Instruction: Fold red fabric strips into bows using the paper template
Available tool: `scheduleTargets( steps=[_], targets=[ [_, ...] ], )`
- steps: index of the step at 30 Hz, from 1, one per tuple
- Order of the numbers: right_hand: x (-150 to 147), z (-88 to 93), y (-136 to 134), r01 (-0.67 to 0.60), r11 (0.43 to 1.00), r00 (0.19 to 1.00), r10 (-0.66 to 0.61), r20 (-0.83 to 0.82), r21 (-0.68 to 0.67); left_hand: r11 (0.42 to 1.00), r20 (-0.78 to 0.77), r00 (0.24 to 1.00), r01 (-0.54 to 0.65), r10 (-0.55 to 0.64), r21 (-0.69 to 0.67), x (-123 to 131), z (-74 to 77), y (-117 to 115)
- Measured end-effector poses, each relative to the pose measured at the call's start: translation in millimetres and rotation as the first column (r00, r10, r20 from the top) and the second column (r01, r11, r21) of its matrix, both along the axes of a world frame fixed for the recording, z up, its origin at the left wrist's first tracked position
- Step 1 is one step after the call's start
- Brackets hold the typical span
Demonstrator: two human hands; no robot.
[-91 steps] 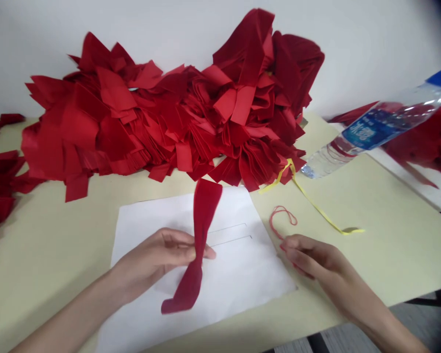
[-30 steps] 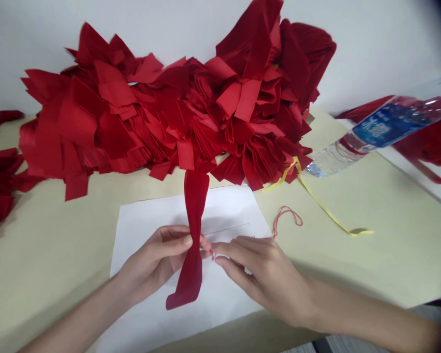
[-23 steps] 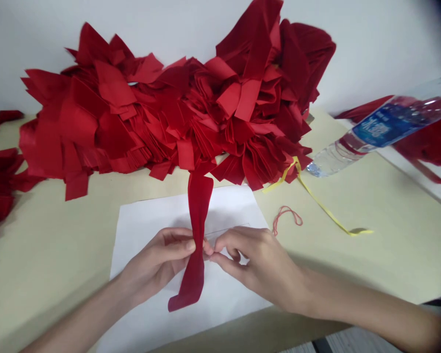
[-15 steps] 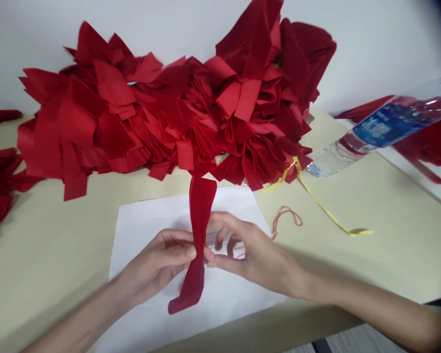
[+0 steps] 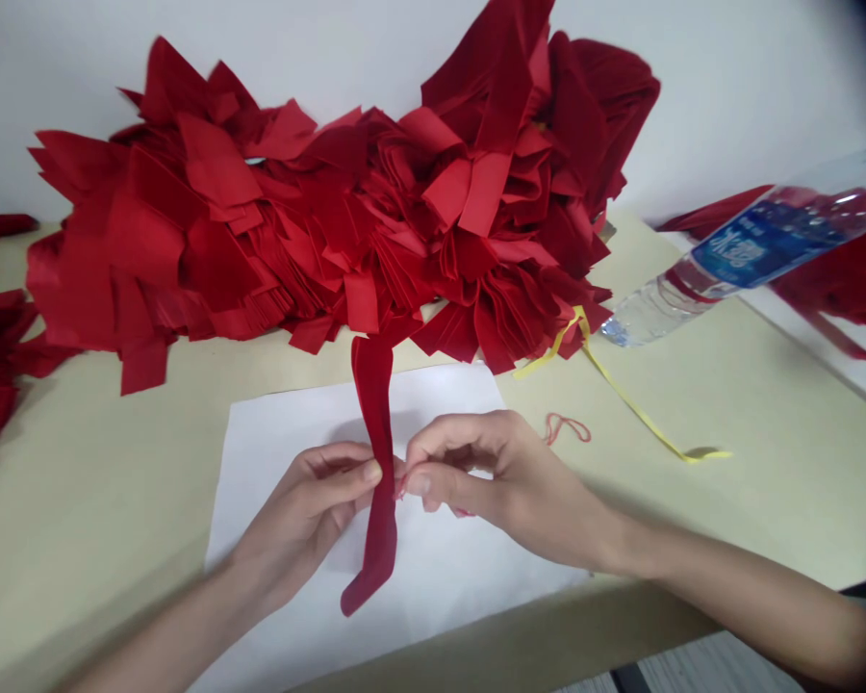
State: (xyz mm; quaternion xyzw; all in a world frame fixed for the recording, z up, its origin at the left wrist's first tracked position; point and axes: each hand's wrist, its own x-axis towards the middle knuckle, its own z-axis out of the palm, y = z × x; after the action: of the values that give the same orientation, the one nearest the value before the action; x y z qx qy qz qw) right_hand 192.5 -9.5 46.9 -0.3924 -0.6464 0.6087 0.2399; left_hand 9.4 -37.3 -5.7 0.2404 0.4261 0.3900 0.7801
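left hand point(image 5: 299, 510) clamps the red fabric strip point(image 5: 373, 404) at its middle, fingers together, thumb on top, leaving both ends free. strip sits centre frame over the white paper sheet point(image 5: 289, 423), its plain ground probably there to keep the work easy to see. right hand point(image 5: 505, 491) reaches from lower right, thumb and forefinger close together at the strip's edge; cannot tell if they grip it. red thread loop point(image 5: 567, 427) lies right of the paper, yellow ribbon point(image 5: 639, 409) beyond it. red fabric pile point(image 5: 209, 241) fills upper left.
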Motion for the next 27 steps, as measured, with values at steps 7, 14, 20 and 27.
scheduleTargets(
  steps=[7,14,20,27],
  targets=[
    [-14,-15.8,2,0.041,0.999,0.999,-0.042,-0.019,-0.014,0.994,-0.077,0.993,-0.079,0.085,0.078,6,5.2,-5],
    [-13,-24.4,5,0.069,0.997,0.995,-0.07,0.074,0.018,0.988,-0.13,0.981,-0.132,0.141,0.076,5,2.3,-8],
    [-9,-28.1,9,0.088,0.993,0.99,-0.096,0.099,0.084,0.997,0.046,0.997,-0.055,0.057,-0.049,0,2.7,-4],
    [-5,-28.3,10,0.021,0.949,0.947,-0.119,0.298,0.313,0.997,0.073,0.997,0.046,-0.041,-0.068,-8,3.2,2]
  ],
)
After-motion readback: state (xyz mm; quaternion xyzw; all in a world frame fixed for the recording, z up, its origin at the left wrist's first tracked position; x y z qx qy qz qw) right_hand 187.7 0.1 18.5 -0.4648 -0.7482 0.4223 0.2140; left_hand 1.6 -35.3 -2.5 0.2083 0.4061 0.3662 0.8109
